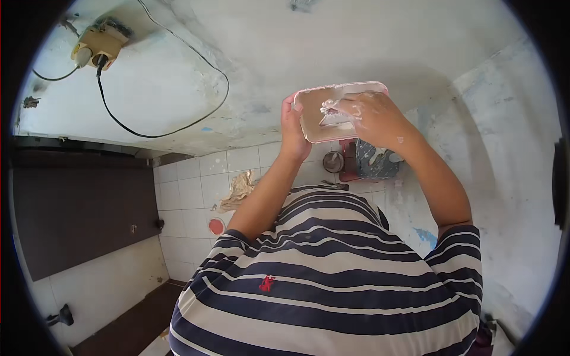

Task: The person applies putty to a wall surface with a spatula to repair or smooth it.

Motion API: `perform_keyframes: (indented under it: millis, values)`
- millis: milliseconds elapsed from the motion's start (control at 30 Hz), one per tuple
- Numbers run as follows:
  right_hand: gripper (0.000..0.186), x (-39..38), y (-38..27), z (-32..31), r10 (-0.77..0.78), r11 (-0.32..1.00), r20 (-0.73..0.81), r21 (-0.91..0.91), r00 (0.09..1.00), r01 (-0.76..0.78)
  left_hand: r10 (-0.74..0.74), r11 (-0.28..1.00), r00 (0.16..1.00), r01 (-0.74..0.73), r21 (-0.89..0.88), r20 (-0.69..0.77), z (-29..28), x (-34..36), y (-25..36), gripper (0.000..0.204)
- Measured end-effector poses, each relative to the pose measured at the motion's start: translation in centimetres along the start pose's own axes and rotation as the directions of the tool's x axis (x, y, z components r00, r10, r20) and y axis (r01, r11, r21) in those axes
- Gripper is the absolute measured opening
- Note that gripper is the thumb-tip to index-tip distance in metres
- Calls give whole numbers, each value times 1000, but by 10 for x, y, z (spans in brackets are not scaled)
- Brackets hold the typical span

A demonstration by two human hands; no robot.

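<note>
My left hand (294, 124) grips the left side of a rectangular plastic tub (314, 101) with a pinkish-white rim, held up before me. My right hand (374, 118), smeared with white paste, reaches inside it, fingers closed around a flat scraper-like tool (335, 121) coated in white. The tool's exact shape is partly hidden by paste and fingers.
A patchy white wall (249, 53) carries a socket (101, 46) with plugs and a looping cable. Below are a tiled floor (184, 187), crumpled beige cloth (237, 193), a red round lid or can (217, 225), a metal can (333, 161) and a paint-spattered bin (377, 166). A dark panel (83, 213) stands left.
</note>
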State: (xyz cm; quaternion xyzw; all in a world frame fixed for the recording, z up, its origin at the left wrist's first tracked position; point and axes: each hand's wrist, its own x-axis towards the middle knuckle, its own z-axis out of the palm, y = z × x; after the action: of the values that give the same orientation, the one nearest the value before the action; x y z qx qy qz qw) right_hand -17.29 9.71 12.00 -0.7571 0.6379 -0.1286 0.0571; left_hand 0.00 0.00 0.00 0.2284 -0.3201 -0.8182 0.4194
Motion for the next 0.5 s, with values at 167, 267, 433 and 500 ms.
perform_keyframes:
  millis: [167, 267, 433, 500]
  values:
    - [41, -9, 15, -1, -58, 998, -1, 19, 998, 58, 35, 999, 999, -34, -20, 17, 4, 1, -23, 35]
    - [37, -11, 20, -5, 15, 997, 119, 79, 993, -25, -47, 998, 999, 46, -48, -23, 14, 0, -31, 36]
    - [32, -10, 32, -18, -17, 989, 60, 151, 998, 8, -76, 995, 997, 74, -67, -19, 11, 11, -45, 39]
    - [30, -11, 36, -23, 20, 976, 78, 214, 997, -36, -89, 993, 996, 89, -83, 13, 11, 14, -50, 40]
